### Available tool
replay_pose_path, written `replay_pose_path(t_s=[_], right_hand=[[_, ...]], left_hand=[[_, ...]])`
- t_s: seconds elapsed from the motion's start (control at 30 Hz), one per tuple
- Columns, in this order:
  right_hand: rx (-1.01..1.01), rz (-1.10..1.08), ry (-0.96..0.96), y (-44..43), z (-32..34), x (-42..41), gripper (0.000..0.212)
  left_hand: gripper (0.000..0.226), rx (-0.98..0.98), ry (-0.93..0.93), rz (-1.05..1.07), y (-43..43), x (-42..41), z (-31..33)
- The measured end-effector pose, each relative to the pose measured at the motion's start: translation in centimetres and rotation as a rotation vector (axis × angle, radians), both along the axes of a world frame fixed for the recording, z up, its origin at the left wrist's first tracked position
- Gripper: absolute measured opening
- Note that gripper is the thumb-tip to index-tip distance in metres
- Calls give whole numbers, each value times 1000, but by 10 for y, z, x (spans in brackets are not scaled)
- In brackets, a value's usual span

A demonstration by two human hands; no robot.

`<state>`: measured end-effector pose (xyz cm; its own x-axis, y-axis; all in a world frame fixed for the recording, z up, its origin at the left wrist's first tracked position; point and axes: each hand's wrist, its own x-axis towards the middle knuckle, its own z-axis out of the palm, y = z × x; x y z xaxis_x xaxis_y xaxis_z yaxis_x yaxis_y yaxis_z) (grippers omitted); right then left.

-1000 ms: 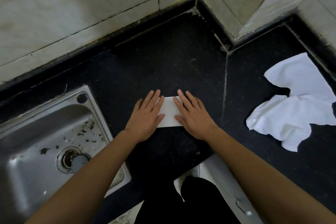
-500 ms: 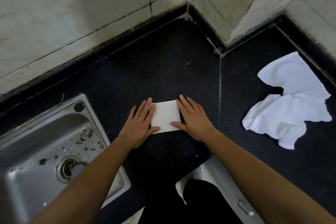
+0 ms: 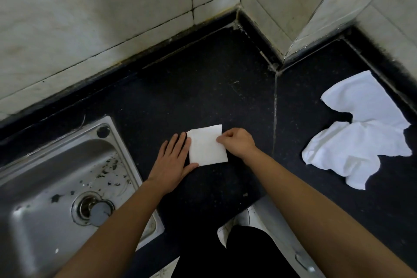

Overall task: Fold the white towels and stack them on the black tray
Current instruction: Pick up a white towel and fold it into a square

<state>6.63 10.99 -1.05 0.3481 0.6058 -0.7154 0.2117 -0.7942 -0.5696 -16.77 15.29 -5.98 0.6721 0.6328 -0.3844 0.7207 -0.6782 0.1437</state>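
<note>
Spreading across the whole middle of the frame, the black countertop point(image 3: 203, 88) serves as the folding surface, backed by the tiled wall point(image 3: 90, 18) along the top. No black tray shows anywhere in view, so the stacking spot cannot be placed. A steel sink point(image 3: 45, 176) fills the lower left, its basin spotted with debris. That is probably why the towel work sits on the dry stone to its right.

At the right edge lies the loose white towel heap point(image 3: 352, 142), crumpled and well apart from the hands. It looks like the supply waiting to be folded, though whether it is one towel or several cannot be told.

Just below the centre sits the folded towel point(image 3: 206, 149), a small, nearly square pad lying flat on the counter. The left hand point(image 3: 171, 165) lies flat just beside it, fingers straight and relaxed, its thumb touching the lower left corner. This seems meant to brace the pad against sliding. The right hand point(image 3: 237, 144) is curled, its fingertips point(image 3: 220, 140) pinching the towel's right edge near the upper corner, most likely to lift it or square the layers.
</note>
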Motion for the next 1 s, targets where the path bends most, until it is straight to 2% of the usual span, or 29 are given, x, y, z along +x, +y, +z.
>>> replay_pose_path(t_s=[0.07, 0.13, 0.3, 0.37, 0.47, 0.57, 0.63, 0.73, 0.83, 0.9, 1.0], right_hand=[[7, -154, 240, 2, -1, 1, 12], [-9, -218, 424, 3, 2, 1, 18], [-48, -290, 604, 3, 6, 0, 39], [-35, -310, 614, 4, 11, 0, 39], [29, -297, 628, 3, 27, 3, 35], [103, -264, 610, 1, 49, 9, 33], [151, -243, 590, -5, 72, 15, 33], [212, -184, 586, -21, 102, 29, 34], [258, -184, 507, -54, 118, 49, 33], [275, -254, 424, -82, 121, 60, 29], [291, -425, 339, -132, 119, 74, 27]], left_hand=[[88, -9, -12, 9, 0, -1, -1], [91, -14, -12, 13, 1, -1, 0], [87, -71, -34, 129, -1, 1, 13], [82, -155, -131, 309, -3, 3, 23], [67, -334, -438, 701, 1, 13, 40], [61, -728, -735, 1136, 12, 31, 62], [63, -1008, -827, 1255, 16, 42, 79], [47, -1350, -834, 1157, 19, 58, 97], [44, -1571, -836, 959, 13, 83, 110], [42, -1596, -780, 831, 6, 104, 116], [36, -1489, -592, 651, -15, 140, 119]])
